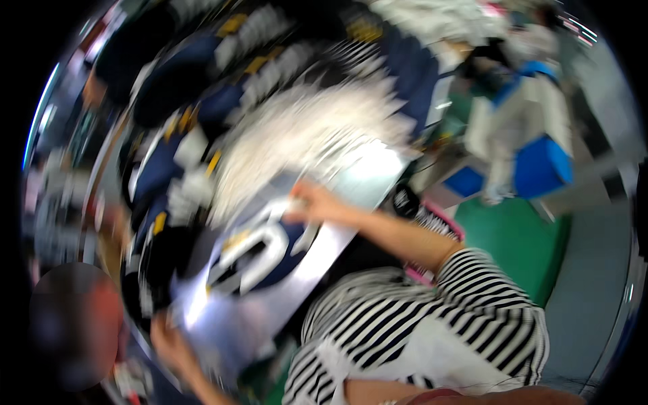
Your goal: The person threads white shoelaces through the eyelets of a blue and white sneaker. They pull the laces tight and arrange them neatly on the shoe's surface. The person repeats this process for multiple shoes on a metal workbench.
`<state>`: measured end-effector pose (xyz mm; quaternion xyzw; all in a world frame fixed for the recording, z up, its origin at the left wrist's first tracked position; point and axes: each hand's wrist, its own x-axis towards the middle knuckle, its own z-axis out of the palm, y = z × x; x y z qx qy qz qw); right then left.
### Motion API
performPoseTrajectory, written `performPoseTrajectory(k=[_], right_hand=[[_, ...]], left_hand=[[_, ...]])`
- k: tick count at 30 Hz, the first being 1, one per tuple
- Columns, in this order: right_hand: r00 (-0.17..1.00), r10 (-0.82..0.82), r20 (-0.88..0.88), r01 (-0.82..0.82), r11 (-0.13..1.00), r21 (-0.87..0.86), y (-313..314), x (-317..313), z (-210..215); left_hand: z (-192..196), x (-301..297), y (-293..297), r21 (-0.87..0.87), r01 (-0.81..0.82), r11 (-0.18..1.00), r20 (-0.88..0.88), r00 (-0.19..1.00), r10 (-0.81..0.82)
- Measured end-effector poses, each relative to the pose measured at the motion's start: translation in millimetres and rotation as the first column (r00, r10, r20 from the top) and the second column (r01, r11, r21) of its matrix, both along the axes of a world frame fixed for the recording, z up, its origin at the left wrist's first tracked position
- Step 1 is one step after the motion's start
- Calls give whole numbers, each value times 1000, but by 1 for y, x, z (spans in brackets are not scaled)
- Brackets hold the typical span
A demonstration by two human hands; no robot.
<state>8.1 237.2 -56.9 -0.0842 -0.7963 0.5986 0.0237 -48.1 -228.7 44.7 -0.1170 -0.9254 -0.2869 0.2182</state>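
Observation:
A dark blue fabric piece (291, 251) with thick white curved shapes and a little yellow lies on a shiny pale surface (324, 260) before me. My right hand (314, 202) reaches across to its far edge, with bent fingers closed on it. At the lower left, my left hand (172, 345) is beside the near left end of the shiny surface. Motion smears its fingers, so their grip cannot be made out. Beyond the piece spreads a large heap of white layered pieces (304, 131), blurred.
Dark blue, white and yellow stacks (162, 169) line the left and far side. To the right stand a blue-and-white box-like object (543, 165) and a green surface (513, 236). A pink-edged item (442, 219) lies near my right forearm. Another person (74, 324) is at the left.

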Motion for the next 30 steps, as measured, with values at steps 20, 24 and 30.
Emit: performPoseTrajectory(k=[20, 24, 30], right_hand=[[985, 160, 68, -96, 826, -555, -41, 15, 72], [995, 69, -75, -99, 832, -545, -52, 14, 59], [999, -32, 15, 35, 832, -554, -43, 10, 51]], left_hand=[[10, 14, 258, 315, 474, 822, 156, 829, -537], [1, 13, 246, 344, 432, 834, 203, 833, -515], [5, 25, 243, 231, 418, 879, 252, 847, -469]])
